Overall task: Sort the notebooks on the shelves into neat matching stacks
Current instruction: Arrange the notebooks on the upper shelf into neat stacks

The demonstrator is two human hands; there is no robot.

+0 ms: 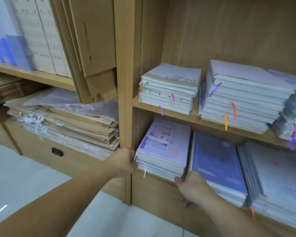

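Observation:
On the lower shelf a stack of pale lilac notebooks [164, 147] lies at the left end. My left hand [125, 162] grips its left front corner, fingers hidden behind the stack edge. My right hand [193, 187] holds the stack's right front corner, thumb on the front edge, in the gap beside a stack topped by a blue notebook [215, 166]. A third, greyish stack [278, 178] lies further right. On the shelf above sit a small white stack [171, 88] and a taller stack [241, 98] with coloured ribbon markers.
A wooden upright [126, 82] divides the shelving. Left of it lie flat cardboard sheets and plastic-wrapped packs [67, 120], with leaning cardboard [92, 48] and white box files [41, 36] above. A blurred further stack [294, 120] sits at the right edge. Pale floor lies below.

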